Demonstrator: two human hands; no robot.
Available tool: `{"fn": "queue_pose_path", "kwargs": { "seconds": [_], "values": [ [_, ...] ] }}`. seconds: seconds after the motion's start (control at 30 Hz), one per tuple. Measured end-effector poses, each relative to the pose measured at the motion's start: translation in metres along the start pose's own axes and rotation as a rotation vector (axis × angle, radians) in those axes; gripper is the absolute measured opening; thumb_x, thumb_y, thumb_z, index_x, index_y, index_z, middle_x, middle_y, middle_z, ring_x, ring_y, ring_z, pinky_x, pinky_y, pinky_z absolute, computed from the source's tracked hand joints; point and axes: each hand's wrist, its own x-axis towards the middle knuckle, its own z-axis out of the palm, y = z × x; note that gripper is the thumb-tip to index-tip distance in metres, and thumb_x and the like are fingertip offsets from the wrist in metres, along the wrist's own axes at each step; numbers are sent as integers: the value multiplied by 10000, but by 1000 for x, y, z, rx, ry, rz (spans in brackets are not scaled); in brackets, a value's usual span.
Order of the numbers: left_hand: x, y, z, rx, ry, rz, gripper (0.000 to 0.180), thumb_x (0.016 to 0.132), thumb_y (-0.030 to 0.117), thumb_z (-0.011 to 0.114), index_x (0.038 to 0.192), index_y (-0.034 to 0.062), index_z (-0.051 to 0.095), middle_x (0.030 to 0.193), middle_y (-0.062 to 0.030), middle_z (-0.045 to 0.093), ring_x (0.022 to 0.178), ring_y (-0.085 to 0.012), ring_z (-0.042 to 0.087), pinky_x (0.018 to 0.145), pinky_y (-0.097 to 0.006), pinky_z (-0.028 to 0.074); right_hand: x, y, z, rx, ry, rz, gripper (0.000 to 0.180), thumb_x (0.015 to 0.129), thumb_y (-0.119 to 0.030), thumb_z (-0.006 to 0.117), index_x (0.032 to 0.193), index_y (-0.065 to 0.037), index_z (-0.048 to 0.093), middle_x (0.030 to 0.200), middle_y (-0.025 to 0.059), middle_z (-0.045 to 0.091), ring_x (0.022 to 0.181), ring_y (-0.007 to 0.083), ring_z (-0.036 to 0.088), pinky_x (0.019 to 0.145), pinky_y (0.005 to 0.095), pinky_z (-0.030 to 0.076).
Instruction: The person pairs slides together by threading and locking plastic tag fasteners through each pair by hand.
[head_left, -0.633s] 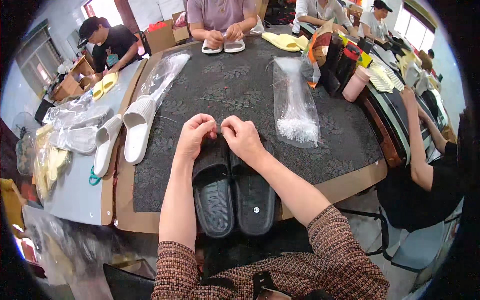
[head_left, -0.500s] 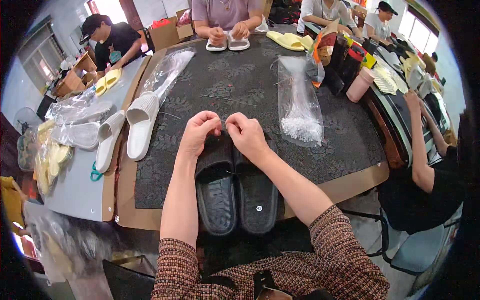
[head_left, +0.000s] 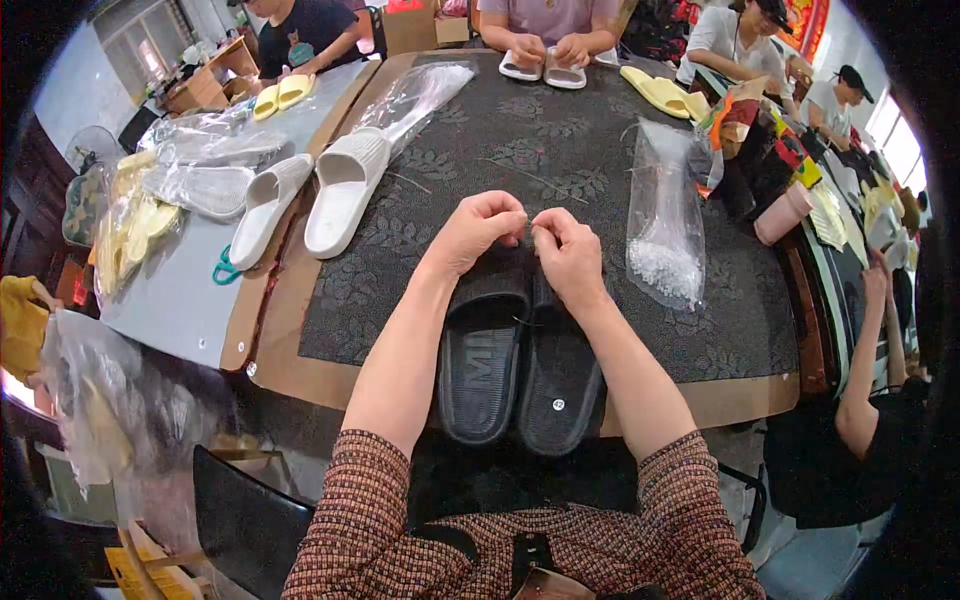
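Slippers (head_left: pixel 480 385), black, 2: my left fingers (head_left: pixel 507 222) and right fingers (head_left: pixel 552 222) are pinched, hold unclear, best worked steadily.

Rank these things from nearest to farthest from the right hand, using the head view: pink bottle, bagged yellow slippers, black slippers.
1. Black slippers: just below the right hand in the picture.
2. Pink bottle: to the right.
3. Bagged yellow slippers: far left, on the grey table.

Two black slippers (head_left: pixel 482 372) lie side by side, heels nearest.
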Motion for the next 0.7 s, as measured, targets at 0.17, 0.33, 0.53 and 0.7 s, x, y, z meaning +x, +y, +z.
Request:
{"fn": "queue_pose_path", "kwargs": {
  "seconds": [0.17,0.33,0.53,0.7],
  "values": [
    [0,0,0,2,-18,-16,81,823,125,614,796,49,602,711,-19,595,639,-94,545,619,-230,452,1,5,0,-26,-23,-5,45,816,-54,586,836,-17,602,603,94,590,518,153,568,504,285,433],
    [2,-2,-1,-79,58,9,87,824,119,621,788,40,612,665,-13,589,588,-79,533,561,-222,439,1,2,3,16,-26,-10,54,806,-37,586,847,-13,611,608,141,595,514,207,603,503,303,444],
    [3,-5,-9,-224,238,75,78,861,111,569,834,40,588,669,-43,584,581,-126,548,551,-246,452,-2,3,2,-14,23,-50,91,804,-55,593,884,-16,612,720,125,632,634,239,627,598,329,477],
    [6,-8,-10,-256,241,78,80,858,122,585,835,45,590,670,-44,582,574,-129,542,543,-256,452,7,-10,-14,-225,5,-230,135,790,-72,597,920,-36,607,852,123,632,812,287,610,721,373,464]
  ]
}}
